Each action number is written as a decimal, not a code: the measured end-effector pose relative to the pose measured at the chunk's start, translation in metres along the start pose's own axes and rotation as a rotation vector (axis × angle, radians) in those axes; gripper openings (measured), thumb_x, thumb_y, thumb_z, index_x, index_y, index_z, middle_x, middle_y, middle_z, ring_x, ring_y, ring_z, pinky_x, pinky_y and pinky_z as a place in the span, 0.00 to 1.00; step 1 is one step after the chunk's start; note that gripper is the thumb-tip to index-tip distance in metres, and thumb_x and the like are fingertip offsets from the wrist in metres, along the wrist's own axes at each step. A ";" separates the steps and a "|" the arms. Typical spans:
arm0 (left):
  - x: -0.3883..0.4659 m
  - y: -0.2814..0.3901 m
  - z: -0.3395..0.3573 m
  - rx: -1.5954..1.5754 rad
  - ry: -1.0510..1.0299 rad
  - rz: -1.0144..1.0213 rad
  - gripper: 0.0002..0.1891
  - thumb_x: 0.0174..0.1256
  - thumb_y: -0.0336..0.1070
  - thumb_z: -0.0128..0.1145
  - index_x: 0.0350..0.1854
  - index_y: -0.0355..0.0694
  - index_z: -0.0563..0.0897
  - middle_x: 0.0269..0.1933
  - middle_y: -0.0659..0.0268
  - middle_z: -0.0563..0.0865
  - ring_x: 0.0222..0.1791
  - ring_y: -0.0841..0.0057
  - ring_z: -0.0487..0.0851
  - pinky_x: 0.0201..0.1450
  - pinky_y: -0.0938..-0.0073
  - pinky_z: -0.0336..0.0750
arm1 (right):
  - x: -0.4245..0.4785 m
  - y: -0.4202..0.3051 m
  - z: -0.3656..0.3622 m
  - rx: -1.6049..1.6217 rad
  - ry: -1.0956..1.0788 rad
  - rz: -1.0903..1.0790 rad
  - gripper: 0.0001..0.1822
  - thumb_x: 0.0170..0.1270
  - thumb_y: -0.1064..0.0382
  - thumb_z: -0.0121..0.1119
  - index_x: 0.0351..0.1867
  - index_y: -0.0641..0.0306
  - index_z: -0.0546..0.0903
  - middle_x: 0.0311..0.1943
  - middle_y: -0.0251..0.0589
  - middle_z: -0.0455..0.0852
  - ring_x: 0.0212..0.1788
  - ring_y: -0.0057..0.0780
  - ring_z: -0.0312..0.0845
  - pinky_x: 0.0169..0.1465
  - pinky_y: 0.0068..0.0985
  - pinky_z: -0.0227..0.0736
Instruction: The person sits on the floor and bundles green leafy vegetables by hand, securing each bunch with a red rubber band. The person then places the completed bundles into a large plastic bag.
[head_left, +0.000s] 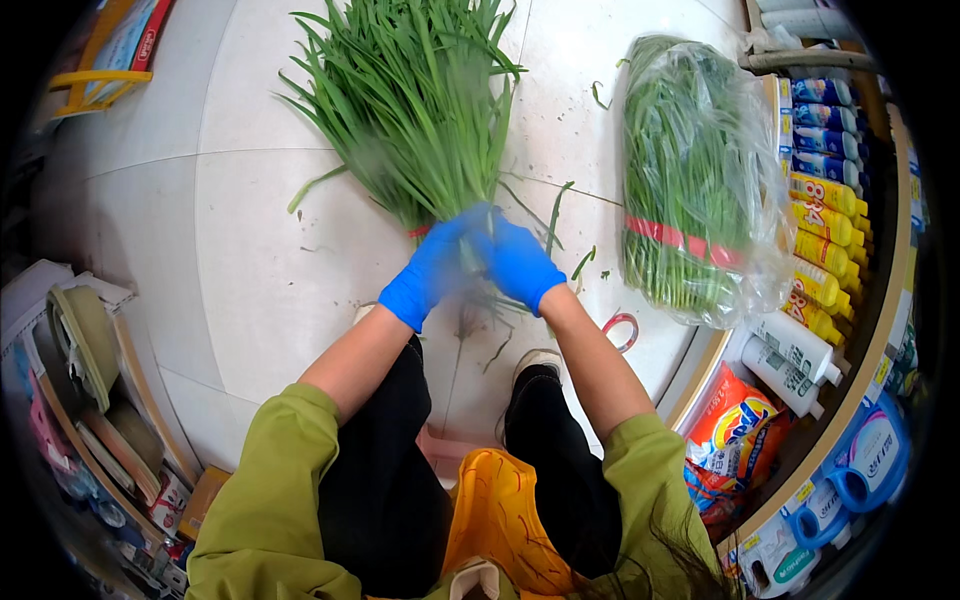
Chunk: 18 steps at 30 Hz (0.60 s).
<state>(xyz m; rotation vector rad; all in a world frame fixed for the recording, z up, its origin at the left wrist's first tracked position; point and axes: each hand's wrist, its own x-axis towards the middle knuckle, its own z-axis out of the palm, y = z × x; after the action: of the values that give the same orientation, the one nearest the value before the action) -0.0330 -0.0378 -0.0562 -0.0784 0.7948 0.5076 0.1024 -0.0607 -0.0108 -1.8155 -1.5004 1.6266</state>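
In blue gloves, my left hand (429, 266) and my right hand (523, 259) meet around the stems of a bunch of Chinese chives (450, 142). Both are closed on it, and the fingers are partly blurred. The long green leaves fan out away from me across the floor. Just beyond my left hand a red band (418, 231) shows around stems at the left side; it looks like part of another bunch lying underneath. Loose leaves (556, 214) and trimmings lie around my right hand.
A plastic bag of chives (682, 150) with a red band (682, 244) lies at right, against shelves of yellow bottles (821, 255) and detergent bags (731, 427). Near my right forearm lies a roll of red tape (621, 331). More shelving (142, 390) stands at left.
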 end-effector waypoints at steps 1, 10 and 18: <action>-0.002 0.000 0.003 -0.015 -0.023 -0.004 0.21 0.59 0.39 0.55 0.53 0.35 0.71 0.52 0.58 0.77 0.50 0.69 0.76 0.53 0.67 0.71 | -0.001 -0.001 0.002 -0.217 -0.034 -0.021 0.23 0.61 0.54 0.47 0.52 0.66 0.68 0.37 0.58 0.80 0.39 0.51 0.77 0.41 0.37 0.71; -0.009 0.012 0.006 -0.218 -0.149 -0.093 0.24 0.54 0.32 0.53 0.55 0.32 0.69 0.53 0.54 0.75 0.58 0.62 0.70 0.61 0.59 0.64 | -0.024 -0.030 -0.007 -0.175 0.008 -0.005 0.29 0.58 0.53 0.54 0.57 0.69 0.65 0.38 0.55 0.80 0.36 0.41 0.79 0.40 0.32 0.73; -0.004 0.014 0.010 -0.270 -0.136 0.069 0.23 0.53 0.35 0.54 0.53 0.36 0.71 0.48 0.58 0.77 0.47 0.68 0.77 0.57 0.67 0.68 | -0.024 -0.027 -0.029 -0.010 0.768 -0.375 0.16 0.56 0.64 0.53 0.47 0.60 0.78 0.42 0.44 0.80 0.46 0.39 0.73 0.51 0.30 0.66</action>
<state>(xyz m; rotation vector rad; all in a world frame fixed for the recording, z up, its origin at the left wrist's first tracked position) -0.0356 -0.0245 -0.0447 -0.2644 0.5939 0.6772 0.1183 -0.0571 0.0331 -1.7231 -1.3476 0.6276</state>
